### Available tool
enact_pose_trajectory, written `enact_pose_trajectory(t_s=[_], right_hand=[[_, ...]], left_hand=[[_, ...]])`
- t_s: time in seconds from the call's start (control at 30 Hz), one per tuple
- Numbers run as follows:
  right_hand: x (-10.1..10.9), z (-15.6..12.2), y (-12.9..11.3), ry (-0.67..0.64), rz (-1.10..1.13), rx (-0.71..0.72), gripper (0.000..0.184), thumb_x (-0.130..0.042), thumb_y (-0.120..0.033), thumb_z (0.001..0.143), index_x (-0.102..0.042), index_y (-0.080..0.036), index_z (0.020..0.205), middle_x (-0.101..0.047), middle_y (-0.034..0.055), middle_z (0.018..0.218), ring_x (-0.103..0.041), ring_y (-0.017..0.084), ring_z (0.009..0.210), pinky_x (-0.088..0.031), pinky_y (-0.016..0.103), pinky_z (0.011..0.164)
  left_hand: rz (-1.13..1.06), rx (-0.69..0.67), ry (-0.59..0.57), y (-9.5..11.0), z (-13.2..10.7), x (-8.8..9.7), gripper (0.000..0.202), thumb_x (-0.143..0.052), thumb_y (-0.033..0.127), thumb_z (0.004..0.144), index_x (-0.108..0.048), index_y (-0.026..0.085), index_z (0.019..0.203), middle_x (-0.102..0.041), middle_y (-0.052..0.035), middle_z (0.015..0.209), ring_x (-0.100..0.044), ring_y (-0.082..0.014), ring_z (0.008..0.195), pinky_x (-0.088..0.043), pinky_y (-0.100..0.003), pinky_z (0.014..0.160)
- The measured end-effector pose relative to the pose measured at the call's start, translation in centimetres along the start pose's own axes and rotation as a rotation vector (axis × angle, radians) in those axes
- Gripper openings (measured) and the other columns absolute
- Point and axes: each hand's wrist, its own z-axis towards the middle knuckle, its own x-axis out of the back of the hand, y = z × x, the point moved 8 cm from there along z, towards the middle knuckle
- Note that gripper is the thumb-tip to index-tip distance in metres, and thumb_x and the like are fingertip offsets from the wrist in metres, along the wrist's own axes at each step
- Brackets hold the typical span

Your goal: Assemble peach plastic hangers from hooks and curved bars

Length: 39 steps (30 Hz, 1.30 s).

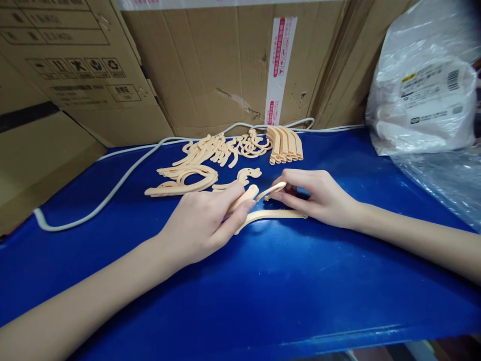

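Observation:
My left hand (210,220) is closed around a beige plastic piece with a rounded end (244,196), pinched between thumb and fingers. Just to the right, my right hand (315,193) pinches a thin curved beige piece (276,188). The two pieces are close together; whether they touch I cannot tell. Below them a long curved beige strip (274,214) lies on the blue table, its right end by my right fingers. Behind my hands lie a small curly piece (248,174) and larger beige pieces with a round loop (184,183).
Farther back are a heap of curved beige pieces (206,149), ring-shaped pieces (253,145) and a neat stack of bent tubes (285,143). A white cable (131,173) runs along the left and back. Cardboard boxes (218,60) wall the rear; a plastic bag (424,95) sits right.

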Motion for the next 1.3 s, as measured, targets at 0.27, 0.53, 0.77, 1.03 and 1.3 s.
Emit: enact_pose_trajectory(t_s=[0.27, 0.53, 0.77, 1.03, 1.3], right_hand=[[0.0, 0.0, 0.0, -0.012, -0.006, -0.002, 0.015, -0.053, -0.026, 0.094, -0.064, -0.016, 0.093, -0.065, 0.0010, 0.077, -0.057, 0.010, 0.063, -0.043, 0.021, 0.059], [0.3, 0.1, 0.5, 0.024, 0.043, -0.072, 0.017, -0.054, -0.028, 0.093, -0.065, -0.015, 0.093, -0.067, 0.0029, 0.080, -0.057, 0.012, 0.066, -0.044, 0.024, 0.061], [0.6, 0.2, 1.5, 0.062, 0.090, -0.093, 0.021, -0.055, -0.032, 0.094, -0.068, -0.016, 0.094, -0.065, 0.0056, 0.089, -0.059, 0.016, 0.079, -0.045, 0.029, 0.069], [0.0, 0.3, 2.2, 0.039, 0.501, -0.278, 0.012, -0.063, -0.030, 0.088, -0.066, -0.018, 0.088, -0.066, 0.0001, 0.083, -0.059, 0.013, 0.075, -0.046, 0.026, 0.069], [-2.0, 0.2, 2.7, -0.037, 0.834, -0.434, 0.015, -0.072, -0.030, 0.079, -0.069, -0.017, 0.086, -0.067, -0.0026, 0.075, -0.057, 0.009, 0.065, -0.048, 0.026, 0.068]], left_hand=[[0.058, -0.026, -0.029, 0.0, 0.0, -0.4, 0.029, -0.040, 0.033, 0.098, -0.046, 0.020, 0.073, -0.042, 0.0060, 0.055, -0.041, -0.0101, 0.046, -0.026, -0.024, 0.049], [0.020, -0.005, -0.091, 0.1, 0.0, -1.2, 0.033, -0.037, 0.037, 0.099, -0.043, 0.019, 0.072, -0.042, 0.0058, 0.055, -0.042, -0.0105, 0.047, -0.023, -0.025, 0.049], [-0.008, 0.035, -0.180, -0.2, -0.3, -2.3, 0.033, -0.037, 0.038, 0.099, -0.040, 0.020, 0.071, -0.042, 0.0059, 0.057, -0.041, -0.0104, 0.048, -0.021, -0.025, 0.051], [-0.004, 0.038, -0.157, -0.4, 0.1, -2.6, 0.032, -0.036, 0.039, 0.099, -0.043, 0.020, 0.075, -0.046, 0.0054, 0.058, -0.045, -0.0114, 0.050, -0.021, -0.025, 0.051], [0.029, -0.003, -0.109, -0.1, 0.1, -2.5, 0.028, -0.037, 0.037, 0.099, -0.053, 0.018, 0.086, -0.055, 0.0043, 0.060, -0.051, -0.0122, 0.049, -0.027, -0.025, 0.048]])
